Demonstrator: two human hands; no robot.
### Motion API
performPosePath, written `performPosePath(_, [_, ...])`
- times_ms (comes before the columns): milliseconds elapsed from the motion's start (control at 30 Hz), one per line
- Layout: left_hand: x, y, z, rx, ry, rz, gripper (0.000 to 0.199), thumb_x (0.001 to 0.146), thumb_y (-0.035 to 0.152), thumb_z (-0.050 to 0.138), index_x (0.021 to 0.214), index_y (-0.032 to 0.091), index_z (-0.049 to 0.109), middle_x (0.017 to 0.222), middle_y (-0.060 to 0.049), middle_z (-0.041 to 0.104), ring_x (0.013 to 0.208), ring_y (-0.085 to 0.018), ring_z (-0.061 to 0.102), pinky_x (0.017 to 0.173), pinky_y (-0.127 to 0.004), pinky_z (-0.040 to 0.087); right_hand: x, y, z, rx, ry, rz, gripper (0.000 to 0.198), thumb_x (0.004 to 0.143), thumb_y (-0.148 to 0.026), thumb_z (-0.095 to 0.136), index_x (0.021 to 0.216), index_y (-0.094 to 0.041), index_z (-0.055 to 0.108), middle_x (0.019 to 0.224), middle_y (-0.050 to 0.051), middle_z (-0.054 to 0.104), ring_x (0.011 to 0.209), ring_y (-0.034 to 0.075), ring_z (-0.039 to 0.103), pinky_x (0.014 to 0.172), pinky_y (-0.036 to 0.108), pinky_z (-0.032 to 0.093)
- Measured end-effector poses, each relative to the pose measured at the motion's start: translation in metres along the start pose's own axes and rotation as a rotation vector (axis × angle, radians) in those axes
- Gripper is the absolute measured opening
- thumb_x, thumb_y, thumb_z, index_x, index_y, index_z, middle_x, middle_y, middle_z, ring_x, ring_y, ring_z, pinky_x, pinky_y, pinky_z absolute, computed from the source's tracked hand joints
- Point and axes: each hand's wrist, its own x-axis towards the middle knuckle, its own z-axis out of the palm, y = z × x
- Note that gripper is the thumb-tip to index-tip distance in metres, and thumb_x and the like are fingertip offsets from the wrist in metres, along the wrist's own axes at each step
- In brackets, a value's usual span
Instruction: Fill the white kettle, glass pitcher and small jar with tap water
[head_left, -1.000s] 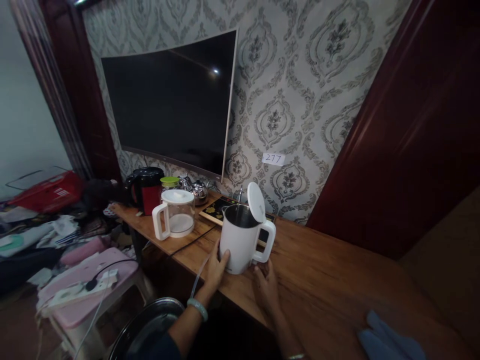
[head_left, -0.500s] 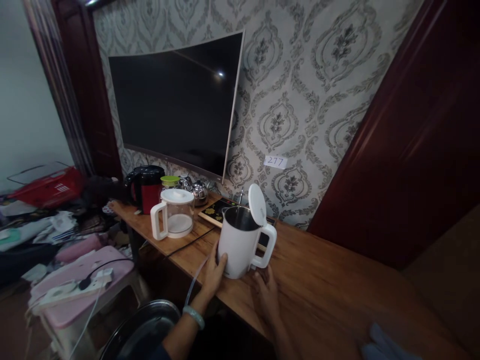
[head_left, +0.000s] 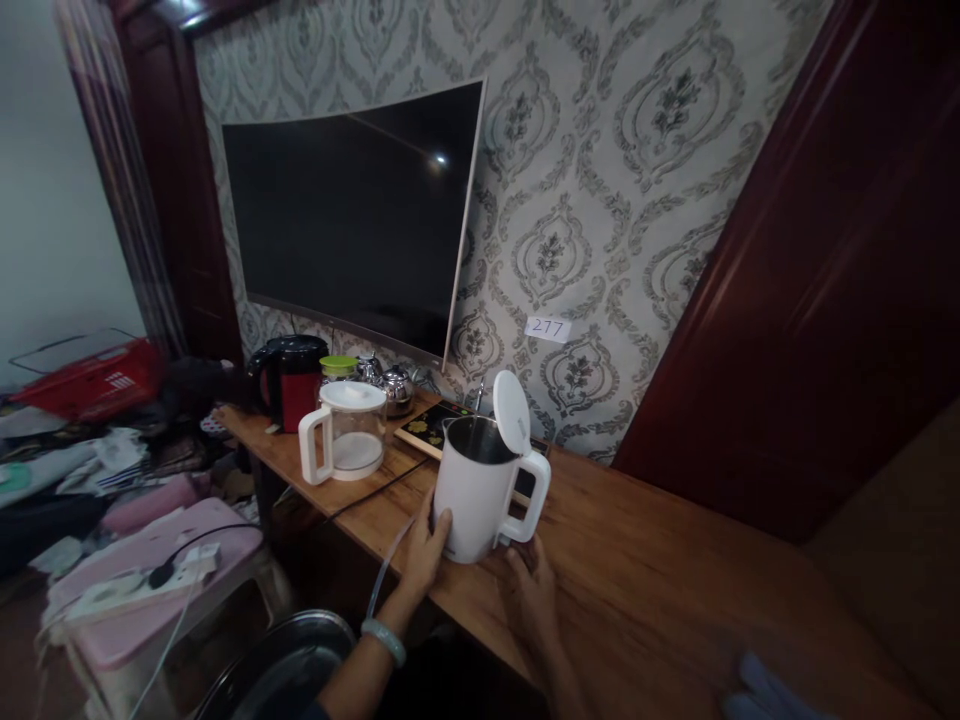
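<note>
A white electric kettle (head_left: 474,495) with its lid flipped up stands near the front edge of a wooden table (head_left: 645,580). My left hand (head_left: 426,545) presses flat against the kettle's left side, a pale bangle on the wrist. My right hand (head_left: 529,590) rests at the kettle's base below the handle, fingers touching it; whether it grips is hard to tell. The kettle's steel inside shows through the open top.
A clear jug with a white handle (head_left: 341,445), a red-and-black kettle (head_left: 292,380), a small steel teapot (head_left: 397,388) and a dark tea tray (head_left: 435,425) stand further back. A television (head_left: 352,220) hangs above. A metal basin (head_left: 277,670) and a pink stool with a power strip (head_left: 150,590) stand left.
The view has shifted slightly; the kettle and both hands stay together at the table's edge, the kettle nudged a little toward me. The blue cloth at lower right has slid mostly out of view.
</note>
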Motion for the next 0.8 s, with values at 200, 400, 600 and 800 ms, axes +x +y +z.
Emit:
performPosePath(200, [0.003,-0.008,0.000,-0.019,0.002,0.002,0.079,0.082,0.073,0.057,0.138,0.017,0.059,0.152,-0.017,0.054,0.148,-0.034,0.041,0.125,-0.051,0.027,0.000,-0.002,0.001,-0.019,0.043,-0.012,0.055,0.074,-0.045,0.078,0.123,-0.021,0.071,0.125,0.011,0.074,0.116,0.031,0.068,0.101,0.046,0.052])
performPosePath(400, [0.004,-0.005,-0.003,-0.022,-0.020,0.018,0.074,0.085,0.069,0.059,0.139,0.018,0.059,0.152,-0.015,0.055,0.147,-0.033,0.043,0.125,-0.050,0.028,-0.002,-0.011,0.003,-0.012,0.037,-0.006,0.053,0.073,-0.044,0.079,0.120,-0.022,0.073,0.123,0.012,0.075,0.115,0.032,0.069,0.101,0.047,0.053])
performPosePath(600, [0.003,0.001,-0.003,-0.024,-0.032,0.020,0.073,0.084,0.069,0.060,0.137,0.018,0.061,0.150,-0.015,0.056,0.147,-0.034,0.043,0.124,-0.052,0.029,-0.002,-0.010,0.002,-0.002,0.019,-0.016,0.055,0.076,-0.046,0.078,0.125,-0.021,0.071,0.124,0.012,0.074,0.112,0.031,0.070,0.099,0.047,0.054])
performPosePath(800, [0.004,-0.001,-0.004,-0.012,-0.057,-0.004,0.084,0.082,0.075,0.057,0.142,0.016,0.056,0.155,-0.017,0.050,0.150,-0.032,0.039,0.126,-0.048,0.026,0.002,-0.001,-0.001,-0.007,0.016,-0.017,0.056,0.074,-0.046,0.080,0.124,-0.021,0.071,0.124,0.011,0.075,0.114,0.031,0.069,0.102,0.048,0.052])
